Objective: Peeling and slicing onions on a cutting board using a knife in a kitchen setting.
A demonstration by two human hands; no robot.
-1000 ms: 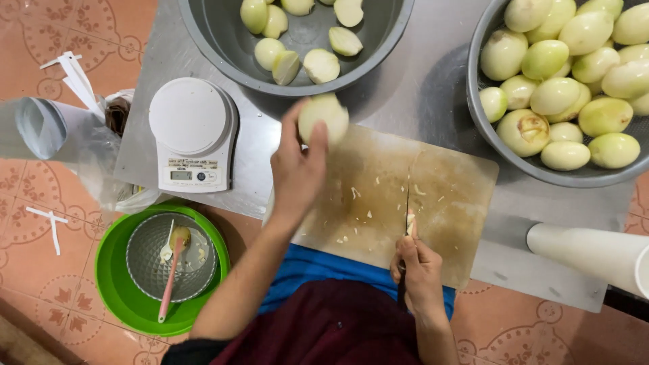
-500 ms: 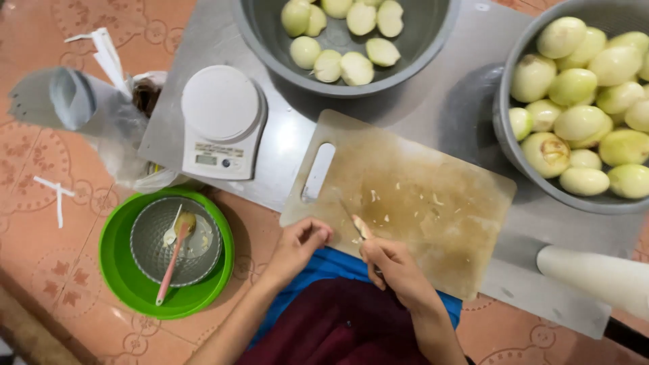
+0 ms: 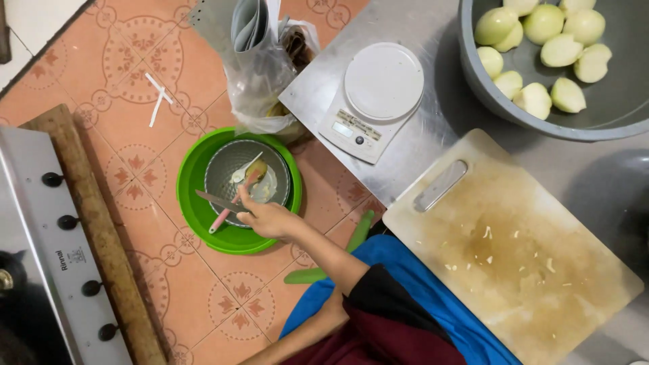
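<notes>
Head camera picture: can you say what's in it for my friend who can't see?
One hand holds a knife over a small metal bowl inside a green bowl on the tiled floor. Nearby, a cutting board, white scale and grey bowl of peeled onions.

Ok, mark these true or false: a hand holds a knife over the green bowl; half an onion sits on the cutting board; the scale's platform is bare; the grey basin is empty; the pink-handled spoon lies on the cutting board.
1. The right hand holds a knife over the green bowl. True.
2. Half an onion sits on the cutting board. False: only small pale scraps lie on it.
3. The platform of the scale is bare. True.
4. The grey basin is empty. False: it holds peeled onion pieces.
5. The pink-handled spoon lies on the cutting board. False: it rests in the metal pan inside the green bowl.
</notes>
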